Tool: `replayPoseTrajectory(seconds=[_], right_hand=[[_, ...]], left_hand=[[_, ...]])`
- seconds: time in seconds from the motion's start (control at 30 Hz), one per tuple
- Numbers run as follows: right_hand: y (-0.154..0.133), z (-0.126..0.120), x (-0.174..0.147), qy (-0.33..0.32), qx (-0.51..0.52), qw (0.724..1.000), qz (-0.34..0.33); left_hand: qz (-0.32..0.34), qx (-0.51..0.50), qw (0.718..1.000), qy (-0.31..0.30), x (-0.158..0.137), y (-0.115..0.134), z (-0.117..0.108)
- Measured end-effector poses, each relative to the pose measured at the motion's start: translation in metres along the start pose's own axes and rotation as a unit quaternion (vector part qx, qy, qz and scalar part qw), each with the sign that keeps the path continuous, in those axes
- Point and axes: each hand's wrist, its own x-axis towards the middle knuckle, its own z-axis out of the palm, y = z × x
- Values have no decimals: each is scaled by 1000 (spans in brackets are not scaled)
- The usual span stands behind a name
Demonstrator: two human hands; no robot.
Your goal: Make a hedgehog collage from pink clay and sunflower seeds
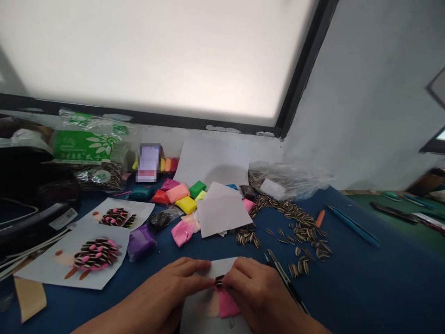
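A sheet of white paper [194, 306] lies in front of me, bearing a flattened patch of pink clay [228, 304] with a paler peach patch [209, 304] beside it. Several dark striped sunflower seeds [219, 281] sit at the upper edge of the pink clay. My left hand [177, 283] rests on the paper with thumb and index finger apart, the thumb tip by the seeds. The fingers of my right hand [252, 283] are pinched together at these seeds, on a sunflower seed as it appears; the fingertips largely hide it.
Loose sunflower seeds [302, 222] spread at the right, near a utility knife [287, 280] and a blue pen [352, 225]. Coloured clay packs [179, 192] and paper sheets [222, 208] stand behind. Two seed-and-clay hedgehog pictures [95, 255] lie left, below a seed bag [90, 148].
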Motion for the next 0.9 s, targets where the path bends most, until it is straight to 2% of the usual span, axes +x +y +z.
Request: replayPoseTrajectory(seconds=[0.27,0.47,0.9], right_hand=[[0,0,-1,6,-47,999,-20],[0,1,-1,-20,-49,999,-7],[0,6,-1,-21,-77,997,-17]], left_hand=[[-22,-10,1000,-17,2,2,-1],[-29,-20,999,-15,1,-1,2],[-29,-13,999,-28,5,3,0]])
